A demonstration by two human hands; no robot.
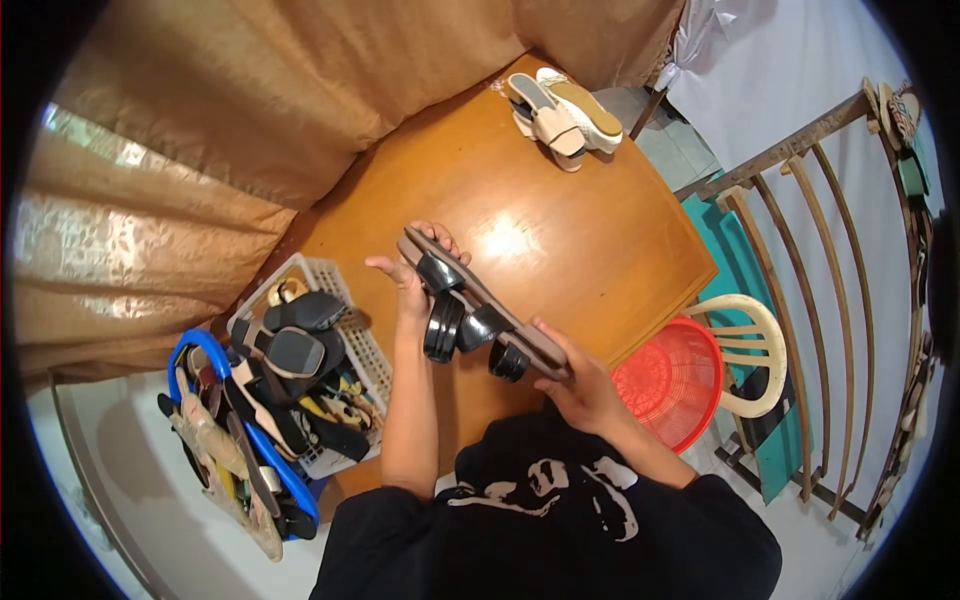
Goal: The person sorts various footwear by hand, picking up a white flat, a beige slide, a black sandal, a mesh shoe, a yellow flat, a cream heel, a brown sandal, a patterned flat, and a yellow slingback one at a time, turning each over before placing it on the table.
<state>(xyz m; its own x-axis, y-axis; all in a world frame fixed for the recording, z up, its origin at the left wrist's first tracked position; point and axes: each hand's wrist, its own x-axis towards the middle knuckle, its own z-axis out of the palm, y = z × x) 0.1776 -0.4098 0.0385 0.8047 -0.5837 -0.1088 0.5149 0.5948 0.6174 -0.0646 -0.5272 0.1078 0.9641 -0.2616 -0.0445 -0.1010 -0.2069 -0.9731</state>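
Note:
A pair of dark sandals (pixel 480 320) with shiny black straps is held between both hands over the near part of the wooden table (pixel 590 230). At the upper left end of the soles, my left hand (pixel 415 275) grips them, its thumb pointing out to the left. My right hand (pixel 578 385) is closed on the lower right end. The soles lie pressed together, tilted down to the right, with the straps facing down and left.
Footwear fills a white basket (pixel 365 345) and a blue-rimmed container (pixel 270 440) on the left. Light shoes (pixel 565 115) stand at the table's far corner. On the right are a red basket (pixel 680 385), a cream chair (pixel 765 350) and a wooden rack (pixel 800 215).

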